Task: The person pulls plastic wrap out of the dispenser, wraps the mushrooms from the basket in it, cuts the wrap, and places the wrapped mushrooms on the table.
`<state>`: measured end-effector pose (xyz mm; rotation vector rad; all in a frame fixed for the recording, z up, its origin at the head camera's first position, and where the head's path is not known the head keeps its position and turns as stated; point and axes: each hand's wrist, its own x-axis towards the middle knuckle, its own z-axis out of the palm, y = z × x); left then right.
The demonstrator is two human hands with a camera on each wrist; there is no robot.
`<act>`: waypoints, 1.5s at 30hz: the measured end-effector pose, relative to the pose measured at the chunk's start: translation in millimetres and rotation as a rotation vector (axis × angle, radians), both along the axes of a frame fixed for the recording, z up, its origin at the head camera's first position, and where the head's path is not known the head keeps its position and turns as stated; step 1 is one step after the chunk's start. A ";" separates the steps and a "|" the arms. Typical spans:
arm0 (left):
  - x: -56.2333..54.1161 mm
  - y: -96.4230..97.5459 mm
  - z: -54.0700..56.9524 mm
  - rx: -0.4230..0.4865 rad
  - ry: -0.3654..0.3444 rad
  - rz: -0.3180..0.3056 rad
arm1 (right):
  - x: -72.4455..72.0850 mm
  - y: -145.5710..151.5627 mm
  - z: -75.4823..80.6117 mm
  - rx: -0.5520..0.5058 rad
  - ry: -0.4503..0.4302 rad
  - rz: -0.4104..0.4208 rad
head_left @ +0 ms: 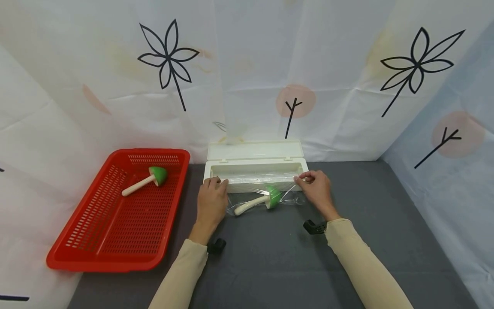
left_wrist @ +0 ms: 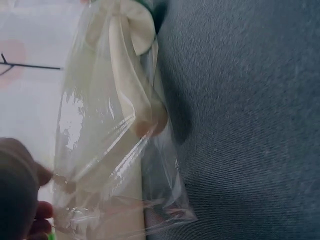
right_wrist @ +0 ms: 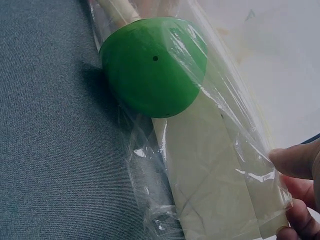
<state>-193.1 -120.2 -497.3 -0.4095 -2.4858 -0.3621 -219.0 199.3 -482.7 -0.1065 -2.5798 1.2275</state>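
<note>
Judged wrapping step: toy mushroom (head_left: 273, 198) fronting white box (head_left: 254, 162), my right hand (head_left: 317, 189) pinching clear film (right_wrist: 245, 125), left hand (head_left: 212, 201) probably too; next needs even pull

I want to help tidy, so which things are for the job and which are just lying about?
For the job:
film, held in the left hand and right hand
mushroom under it
box

Just lying about for now, I think:
basket
other mushroom inside it
</note>
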 end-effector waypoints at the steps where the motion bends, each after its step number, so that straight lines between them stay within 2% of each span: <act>1: 2.5 0.9 0.6 -0.035 -0.037 0.006 | 0.1 -0.5 0.3 0.012 0.012 0.003; 5: 10.9 1.5 1.0 -0.149 -0.184 0.011 | -0.3 -2.3 -0.8 0.063 0.116 0.031; 8: 14.3 1.0 -0.8 -0.191 -0.223 0.007 | -1.6 -4.4 -1.9 0.137 0.208 0.077; 11: 16.7 1.6 -2.5 -0.190 -0.219 0.006 | -2.9 -7.9 -1.3 0.212 0.257 0.120; 16: 18.5 6.0 -2.6 -0.197 -0.204 -0.023 | -1.6 -14.5 1.0 0.289 0.242 0.138; 21: 17.8 10.7 -2.0 -0.232 -0.213 -0.051 | 1.1 -19.1 2.3 0.327 0.247 0.146; 27: 18.5 14.0 -4.1 -0.204 -0.215 -0.043 | 6.0 -22.4 2.0 0.350 0.278 0.138; 31: 19.1 15.6 -6.0 -0.179 -0.206 -0.038 | 10.7 -28.1 1.0 0.392 0.335 0.148; 35: 19.2 16.6 -5.9 -0.165 -0.198 -0.030 | 15.5 -38.3 0.6 0.437 0.361 0.220; 41: 17.3 17.0 -5.8 -0.158 -0.222 -0.024 | 22.1 -54.6 -2.1 0.517 0.280 0.433; 43: 16.5 17.1 -6.3 -0.154 -0.223 -0.028 | 22.9 -57.5 -3.3 0.528 0.271 0.459; 45: 15.8 17.2 -6.7 -0.147 -0.211 -0.037 | 22.5 -58.9 -4.2 0.524 0.280 0.451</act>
